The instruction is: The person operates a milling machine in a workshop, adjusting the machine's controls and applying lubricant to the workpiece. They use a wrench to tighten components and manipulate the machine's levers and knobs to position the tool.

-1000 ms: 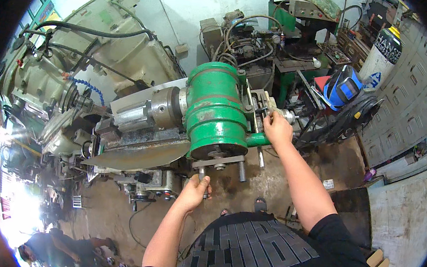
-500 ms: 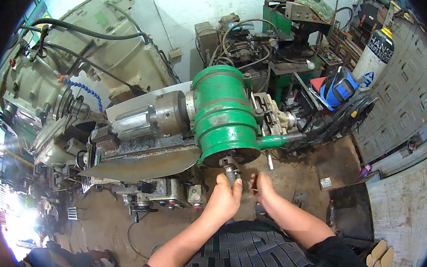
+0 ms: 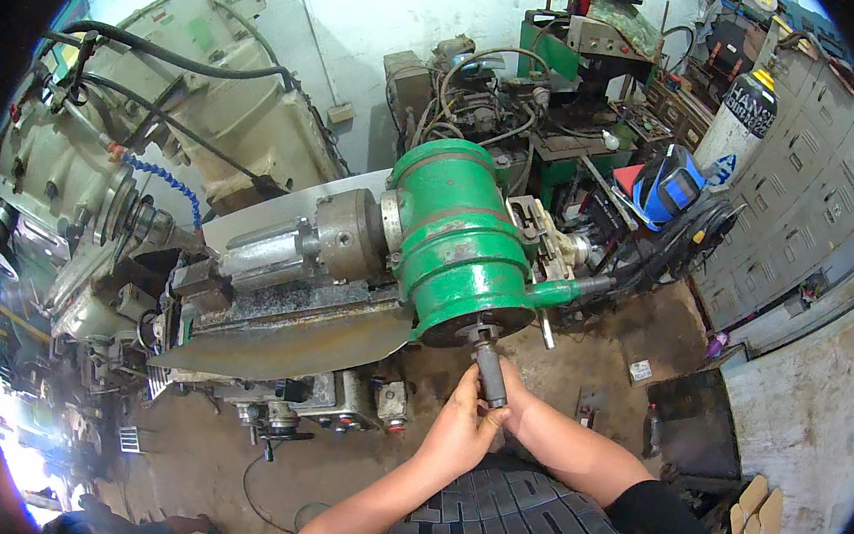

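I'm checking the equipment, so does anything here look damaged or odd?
The green housing has scuffed paint, and the curved metal sheet to its lower left is patchy brown, possibly rust. Both look worn.

Single wide fisheye view, downward from the head

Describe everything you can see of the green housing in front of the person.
The green housing is a ribbed drum, apparently painted metal, glossy, with scuffs and a dull brownish band. It lies lengthwise, its dark, round near end facing the person. A round steel block stands at its left, with a paler ring between; a green tube juts from its lower right. A grey handle projects from the near end, gripped by the left hand. Its underside is hidden.
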The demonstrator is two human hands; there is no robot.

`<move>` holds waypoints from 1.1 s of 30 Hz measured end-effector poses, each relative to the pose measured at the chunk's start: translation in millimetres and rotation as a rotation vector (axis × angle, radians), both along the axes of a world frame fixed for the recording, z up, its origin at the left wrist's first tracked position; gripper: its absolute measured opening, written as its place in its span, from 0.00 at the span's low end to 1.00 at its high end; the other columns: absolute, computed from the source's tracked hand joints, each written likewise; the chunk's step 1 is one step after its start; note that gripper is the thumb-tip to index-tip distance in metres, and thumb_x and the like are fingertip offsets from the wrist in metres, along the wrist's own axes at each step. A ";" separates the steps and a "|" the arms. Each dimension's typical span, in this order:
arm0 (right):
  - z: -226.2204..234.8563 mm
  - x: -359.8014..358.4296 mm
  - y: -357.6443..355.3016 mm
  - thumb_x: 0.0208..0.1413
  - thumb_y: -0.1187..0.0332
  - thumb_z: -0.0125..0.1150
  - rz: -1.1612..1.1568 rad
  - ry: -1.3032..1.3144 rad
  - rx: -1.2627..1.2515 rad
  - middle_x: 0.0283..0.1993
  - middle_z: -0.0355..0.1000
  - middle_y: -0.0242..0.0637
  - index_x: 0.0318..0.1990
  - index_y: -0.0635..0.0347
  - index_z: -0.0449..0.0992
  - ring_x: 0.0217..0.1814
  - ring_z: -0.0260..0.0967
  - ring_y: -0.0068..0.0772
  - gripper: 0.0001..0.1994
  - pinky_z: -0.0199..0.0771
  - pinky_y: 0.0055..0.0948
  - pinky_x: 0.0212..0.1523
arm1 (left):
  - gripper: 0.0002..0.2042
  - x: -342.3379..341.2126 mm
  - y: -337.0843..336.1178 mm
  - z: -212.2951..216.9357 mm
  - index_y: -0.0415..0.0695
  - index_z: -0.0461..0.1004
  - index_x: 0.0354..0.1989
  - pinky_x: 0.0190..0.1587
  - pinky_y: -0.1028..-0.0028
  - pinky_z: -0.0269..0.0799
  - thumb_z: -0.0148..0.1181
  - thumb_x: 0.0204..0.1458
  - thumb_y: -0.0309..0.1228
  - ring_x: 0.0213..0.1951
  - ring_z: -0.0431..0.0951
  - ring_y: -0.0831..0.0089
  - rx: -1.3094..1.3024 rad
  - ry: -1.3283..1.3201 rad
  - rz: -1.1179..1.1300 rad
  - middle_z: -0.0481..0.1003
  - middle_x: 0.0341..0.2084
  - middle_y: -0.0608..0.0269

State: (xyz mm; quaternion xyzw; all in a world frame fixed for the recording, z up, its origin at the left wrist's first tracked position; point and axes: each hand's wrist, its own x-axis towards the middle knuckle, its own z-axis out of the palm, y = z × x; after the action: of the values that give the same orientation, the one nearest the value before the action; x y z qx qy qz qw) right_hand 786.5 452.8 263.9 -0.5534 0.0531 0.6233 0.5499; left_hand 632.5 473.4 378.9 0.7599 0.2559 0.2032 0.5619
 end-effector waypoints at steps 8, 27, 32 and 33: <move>-17.3 0.3 2.3 0.67 0.59 0.37 -0.095 -0.103 0.121 0.37 0.73 0.47 0.44 0.59 0.70 0.35 0.74 0.46 0.16 0.77 0.45 0.38 | 0.33 2.0 -3.6 -2.4 0.31 0.58 0.65 0.39 0.67 0.75 0.69 0.54 0.26 0.35 0.79 0.64 0.022 0.083 0.115 0.77 0.42 0.43; 13.7 2.1 -21.4 0.58 0.74 0.54 0.167 -1.557 0.142 0.52 0.64 0.55 0.58 0.66 0.68 0.52 0.67 0.61 0.20 0.70 0.48 0.54 | 0.18 3.6 49.8 -115.3 0.46 0.72 0.57 0.49 0.70 0.67 0.46 0.71 0.45 0.47 0.71 0.74 -0.610 0.036 0.296 0.74 0.44 0.67; 6.8 25.1 -14.2 0.59 0.75 0.50 0.236 -0.483 0.300 0.52 0.72 0.42 0.66 0.61 0.67 0.53 0.70 0.41 0.25 0.71 0.37 0.54 | 0.17 27.4 60.3 -130.3 0.45 0.73 0.58 0.50 0.67 0.67 0.47 0.69 0.41 0.46 0.72 0.72 -1.154 -0.246 0.352 0.75 0.45 0.68; 8.5 32.4 -18.1 0.59 0.76 0.50 0.276 -0.451 0.282 0.55 0.73 0.35 0.68 0.60 0.66 0.51 0.71 0.31 0.27 0.72 0.32 0.51 | 0.17 30.5 61.5 -132.6 0.45 0.74 0.57 0.49 0.67 0.67 0.48 0.68 0.40 0.46 0.72 0.71 -1.250 -0.265 0.369 0.75 0.45 0.68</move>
State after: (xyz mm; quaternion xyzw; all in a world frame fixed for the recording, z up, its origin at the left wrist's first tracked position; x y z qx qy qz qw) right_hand 818.9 434.7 272.4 -0.5982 -0.2330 0.5547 0.5294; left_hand 663.0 534.9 246.4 0.2032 0.3802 0.2012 0.8796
